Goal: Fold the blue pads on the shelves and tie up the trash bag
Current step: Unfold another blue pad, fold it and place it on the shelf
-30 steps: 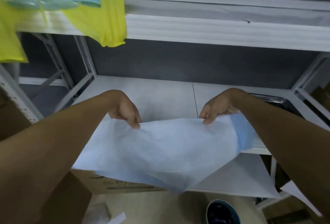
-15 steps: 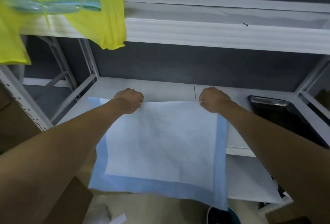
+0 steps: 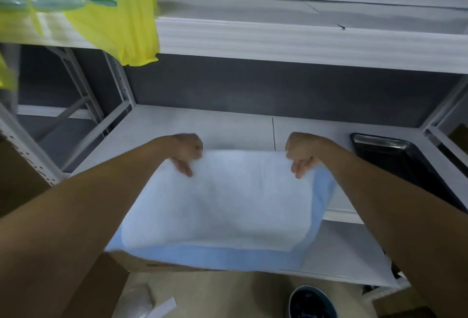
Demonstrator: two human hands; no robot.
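A blue pad (image 3: 222, 206) with a pale centre and darker blue border lies over the front of the middle white shelf (image 3: 228, 127), its near edge hanging past the shelf front. My left hand (image 3: 187, 153) grips its far left corner and my right hand (image 3: 301, 153) grips its far right corner, both fists closed on the pad's far edge. A yellow trash bag (image 3: 121, 21) hangs off the upper shelf at the top left, with bluish material showing inside it.
A black tray (image 3: 395, 155) sits on the middle shelf at the right. The upper shelf (image 3: 304, 39) juts out overhead. A cardboard box (image 3: 22, 176) stands at the left. A dark round bin (image 3: 311, 302) and paper scraps lie on the floor below.
The pad went from held up and bunched to stretched flat over the shelf, and now my hands have drawn its far edge slightly back toward me, slackening it.
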